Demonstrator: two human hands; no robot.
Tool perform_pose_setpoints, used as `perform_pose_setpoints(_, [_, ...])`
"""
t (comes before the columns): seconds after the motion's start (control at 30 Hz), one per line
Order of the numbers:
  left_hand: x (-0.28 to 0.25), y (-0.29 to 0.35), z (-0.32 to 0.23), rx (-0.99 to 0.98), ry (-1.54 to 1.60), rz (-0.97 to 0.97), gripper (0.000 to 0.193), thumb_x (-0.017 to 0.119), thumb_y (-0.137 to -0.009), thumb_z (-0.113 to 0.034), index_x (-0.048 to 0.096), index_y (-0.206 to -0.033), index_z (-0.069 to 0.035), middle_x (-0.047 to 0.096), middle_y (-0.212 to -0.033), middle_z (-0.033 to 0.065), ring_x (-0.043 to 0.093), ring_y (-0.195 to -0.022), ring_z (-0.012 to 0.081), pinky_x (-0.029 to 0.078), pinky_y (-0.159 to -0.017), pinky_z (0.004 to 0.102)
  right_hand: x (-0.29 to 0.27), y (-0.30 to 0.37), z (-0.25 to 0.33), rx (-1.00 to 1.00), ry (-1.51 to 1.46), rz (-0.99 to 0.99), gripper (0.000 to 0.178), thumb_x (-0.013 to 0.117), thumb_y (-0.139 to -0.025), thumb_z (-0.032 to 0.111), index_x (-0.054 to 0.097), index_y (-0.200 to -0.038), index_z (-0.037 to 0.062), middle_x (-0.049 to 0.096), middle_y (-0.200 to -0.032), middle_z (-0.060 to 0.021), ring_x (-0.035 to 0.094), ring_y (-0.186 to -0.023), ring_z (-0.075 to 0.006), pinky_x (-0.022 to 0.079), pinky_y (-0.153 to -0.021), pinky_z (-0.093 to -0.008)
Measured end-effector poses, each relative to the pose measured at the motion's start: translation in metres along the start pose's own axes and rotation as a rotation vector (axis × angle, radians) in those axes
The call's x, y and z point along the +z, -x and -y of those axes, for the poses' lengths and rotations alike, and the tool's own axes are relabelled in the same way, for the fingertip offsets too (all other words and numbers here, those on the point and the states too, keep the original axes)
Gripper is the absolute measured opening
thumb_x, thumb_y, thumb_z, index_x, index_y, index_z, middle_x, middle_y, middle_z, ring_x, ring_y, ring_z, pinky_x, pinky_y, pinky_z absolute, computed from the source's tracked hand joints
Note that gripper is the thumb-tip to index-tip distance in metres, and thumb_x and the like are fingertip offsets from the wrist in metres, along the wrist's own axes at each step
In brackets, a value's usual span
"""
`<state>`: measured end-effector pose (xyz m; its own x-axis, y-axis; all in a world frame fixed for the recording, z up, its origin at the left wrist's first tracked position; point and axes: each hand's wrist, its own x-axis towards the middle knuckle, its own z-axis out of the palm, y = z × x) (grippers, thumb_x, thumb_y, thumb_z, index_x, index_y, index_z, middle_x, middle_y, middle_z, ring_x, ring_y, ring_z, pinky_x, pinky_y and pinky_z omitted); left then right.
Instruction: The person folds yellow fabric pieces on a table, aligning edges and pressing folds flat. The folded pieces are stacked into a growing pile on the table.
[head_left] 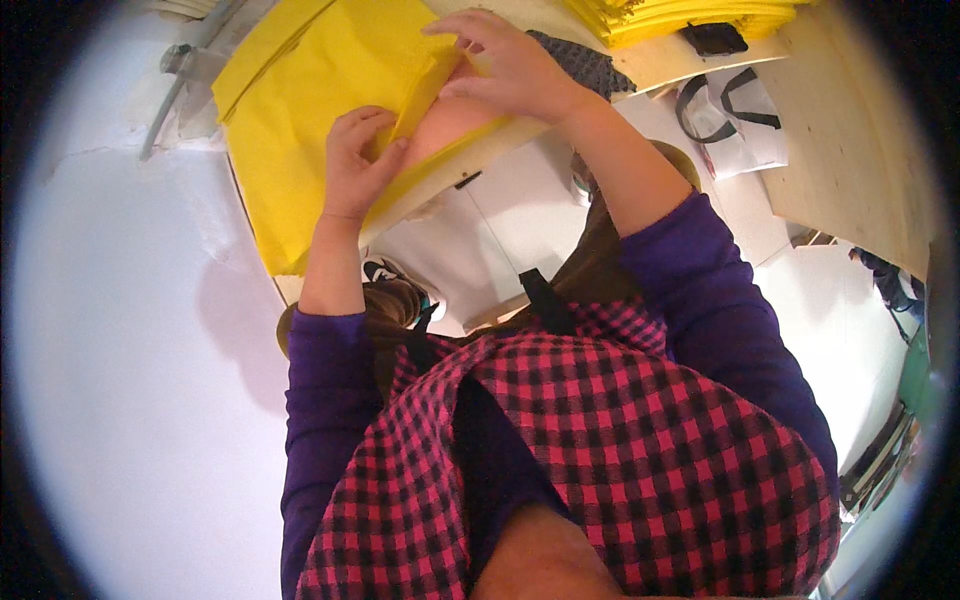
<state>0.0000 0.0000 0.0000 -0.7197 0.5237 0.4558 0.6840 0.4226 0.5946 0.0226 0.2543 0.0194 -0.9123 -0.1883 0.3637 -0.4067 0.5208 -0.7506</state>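
Observation:
A large sheet of yellow fabric [280, 150] lies over the work table, its right part raised into a folded edge. My left hand [358, 165] is closed at the lower end of this fold, thumb and fingers pinching it. Higher up and to the right, my right hand [515, 70] is curled at the upper end of the same fold, gripping the fabric; its fingertips are partly hidden. Between and below my hands shows a smooth peach-pink surface [440, 135], and I cannot tell what it is.
A stack of yellow fabric pieces [680, 20] stands at the far right, with a small black object [714, 39] at its edge. Dark grey textured material [585, 65] lies beside my right hand. A white bag with black handles [745, 135] sits below a wooden panel [850, 150].

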Motion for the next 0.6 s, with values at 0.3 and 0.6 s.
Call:
perform_pose_setpoints(0.3, [-0.008,-0.008,-0.021,0.049,-0.143,0.05,0.026,0.073,-0.067,-0.017,0.069,-0.09,-0.007,0.064,-0.097,0.0122,0.058,-0.095,0.0301,0.046,-0.085,0.0381,0.017,-0.009,-0.025,-0.179,0.09,-0.127,0.056,0.068,-0.064,0.002,0.057,-0.118,0.0093,0.058,-0.118,-0.0136,0.053,-0.111,-0.0323,0.043,-0.094,-0.0378])
perform_pose_setpoints(0.6, [-0.009,0.0,-0.042,0.093,-0.469,0.061,0.032,0.068,-0.072,-0.018,0.065,-0.102,-0.008,0.062,-0.108,0.0124,0.058,-0.101,0.031,0.044,-0.09,0.0431,0.015,-0.01,-0.026,0.018,-0.003,0.085,0.041,0.06,-0.063,-0.01,0.067,-0.099,0.0095,0.066,-0.097,-0.0084,0.061,-0.092,-0.0217,0.046,-0.083,-0.0305])
